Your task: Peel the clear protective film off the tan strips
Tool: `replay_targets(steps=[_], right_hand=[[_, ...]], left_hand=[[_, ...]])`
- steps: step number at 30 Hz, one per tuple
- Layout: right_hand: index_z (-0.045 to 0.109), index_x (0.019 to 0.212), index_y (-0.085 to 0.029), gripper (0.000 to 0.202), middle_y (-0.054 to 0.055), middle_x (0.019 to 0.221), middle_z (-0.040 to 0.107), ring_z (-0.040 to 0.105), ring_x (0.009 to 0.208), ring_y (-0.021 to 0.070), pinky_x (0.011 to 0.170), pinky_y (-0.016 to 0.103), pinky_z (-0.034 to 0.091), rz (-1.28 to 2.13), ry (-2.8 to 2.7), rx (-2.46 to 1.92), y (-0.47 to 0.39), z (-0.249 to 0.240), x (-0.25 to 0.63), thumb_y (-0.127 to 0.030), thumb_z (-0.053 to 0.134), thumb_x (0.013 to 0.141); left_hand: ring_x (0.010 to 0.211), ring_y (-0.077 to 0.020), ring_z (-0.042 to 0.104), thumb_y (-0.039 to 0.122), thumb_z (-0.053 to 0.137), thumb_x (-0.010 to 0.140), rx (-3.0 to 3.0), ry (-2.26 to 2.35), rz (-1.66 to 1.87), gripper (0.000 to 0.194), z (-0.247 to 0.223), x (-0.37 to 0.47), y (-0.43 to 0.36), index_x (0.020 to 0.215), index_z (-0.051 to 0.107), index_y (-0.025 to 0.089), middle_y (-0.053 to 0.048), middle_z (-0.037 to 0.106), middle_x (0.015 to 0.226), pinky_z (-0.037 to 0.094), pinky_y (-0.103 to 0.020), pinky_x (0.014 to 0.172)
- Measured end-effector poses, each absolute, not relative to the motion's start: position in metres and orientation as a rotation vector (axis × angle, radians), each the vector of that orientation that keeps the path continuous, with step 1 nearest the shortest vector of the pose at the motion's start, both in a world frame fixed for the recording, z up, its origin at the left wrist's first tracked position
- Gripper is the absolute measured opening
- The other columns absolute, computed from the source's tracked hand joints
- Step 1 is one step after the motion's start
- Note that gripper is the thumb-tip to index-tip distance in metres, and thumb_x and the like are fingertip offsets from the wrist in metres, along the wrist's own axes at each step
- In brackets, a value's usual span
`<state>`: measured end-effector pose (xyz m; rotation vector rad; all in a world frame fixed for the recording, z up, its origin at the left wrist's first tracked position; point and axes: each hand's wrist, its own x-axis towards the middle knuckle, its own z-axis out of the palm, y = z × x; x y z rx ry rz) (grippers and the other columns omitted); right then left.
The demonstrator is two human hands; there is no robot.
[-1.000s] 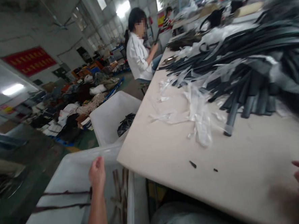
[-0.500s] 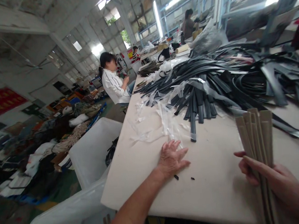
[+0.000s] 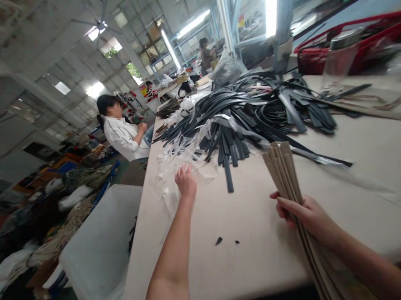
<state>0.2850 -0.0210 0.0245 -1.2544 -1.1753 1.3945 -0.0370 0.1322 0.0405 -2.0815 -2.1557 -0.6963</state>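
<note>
My right hand (image 3: pixel 308 213) is closed around a bundle of flat tan strips (image 3: pixel 285 172), which stand up at a slant above the table, their lower ends running down past the picture's bottom edge. Farther left, my left hand (image 3: pixel 186 182) is among crumpled clear plastic film (image 3: pixel 171 199) on the table. Its fingers are bent and close together on the film, and their tips are partly hidden. Beyond both hands lies a big heap of dark grey flat strips (image 3: pixel 232 141), with some plastic wrapped over it.
Two small dark scraps (image 3: pixel 219 241) lie on the pale table (image 3: pixel 255 264). A white bin (image 3: pixel 93 238) stands against its left edge. At the back right are a clear jar (image 3: pixel 339 60) and a red basket (image 3: pixel 379 26). A person in a white top (image 3: pixel 123 136) sits past the left edge.
My left hand has moved forward into the plastic film, its spread fingers now drawn in. My right hand still holds the tan strips. The view has swung to the right.
</note>
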Motion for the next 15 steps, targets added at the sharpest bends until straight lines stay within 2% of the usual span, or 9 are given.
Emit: replay_targets(steps=[3,4,7,9,10,12,15], right_hand=[[0.048,0.1,-0.014,0.05,-0.001,0.063,0.051,0.048,0.045,0.0121,0.041,0.024,0.039,1.333,-1.265,-1.252,-0.021,0.025,0.279,-0.06,0.043,0.083],[0.048,0.097,-0.014,0.046,0.0,0.063,0.052,0.049,0.045,0.0125,0.042,0.024,0.041,1.308,-1.287,-1.268,-0.022,0.025,0.276,-0.058,0.041,0.084],[0.047,0.088,-0.016,0.027,0.001,0.066,0.056,0.053,0.049,0.0131,0.047,0.024,0.045,1.17,-1.398,-1.358,-0.028,0.027,0.264,-0.042,0.039,0.083],[0.053,0.091,-0.015,0.022,0.005,0.078,0.062,0.06,0.064,0.0172,0.061,0.028,0.049,1.016,-1.534,-1.429,-0.034,0.03,0.253,-0.032,0.049,0.078],[0.055,0.095,-0.014,0.023,0.009,0.083,0.064,0.062,0.07,0.0212,0.066,0.032,0.05,0.942,-1.604,-1.471,-0.038,0.031,0.247,-0.029,0.05,0.078],[0.058,0.103,-0.01,0.028,0.016,0.092,0.065,0.063,0.078,0.0287,0.069,0.039,0.049,0.83,-1.741,-1.525,-0.048,0.036,0.238,-0.022,0.05,0.079],[0.059,0.109,-0.005,0.035,0.02,0.098,0.065,0.063,0.082,0.032,0.069,0.04,0.049,0.752,-1.887,-1.524,-0.068,0.046,0.238,-0.018,0.053,0.077]], left_hand=[[0.136,-0.0221,0.041,0.034,0.047,0.095,-2.334,-2.096,-1.01,0.047,0.039,0.011,0.089,0.137,0.049,0.014,-0.015,0.048,0.144,0.032,-0.038,0.114],[0.136,-0.0218,0.041,0.042,0.047,0.095,-2.511,-2.096,-1.275,0.052,0.036,0.029,0.07,0.139,0.046,0.014,-0.015,0.047,0.145,0.033,-0.038,0.113],[0.14,-0.0263,0.037,0.059,0.061,0.082,-3.03,-2.112,-1.78,0.08,0.026,0.079,0.011,0.146,0.036,0.02,-0.014,0.043,0.149,0.036,-0.041,0.111],[0.134,-0.0283,0.045,0.06,0.075,0.068,-3.081,-2.249,-1.956,0.095,0.024,0.106,-0.019,0.146,0.036,0.021,-0.014,0.048,0.145,0.041,-0.039,0.107],[0.128,-0.0278,0.051,0.057,0.078,0.064,-2.973,-2.377,-2.084,0.094,0.024,0.117,-0.029,0.142,0.041,0.02,-0.014,0.052,0.141,0.044,-0.037,0.104],[0.115,-0.0257,0.061,0.055,0.078,0.066,-2.614,-2.706,-2.34,0.076,0.027,0.135,-0.043,0.128,0.056,0.016,-0.014,0.062,0.127,0.048,-0.034,0.098],[0.099,-0.0229,0.066,0.052,0.075,0.067,-2.096,-3.059,-2.637,0.051,0.032,0.147,-0.052,0.098,0.069,0.012,-0.012,0.071,0.102,0.052,-0.032,0.09]])
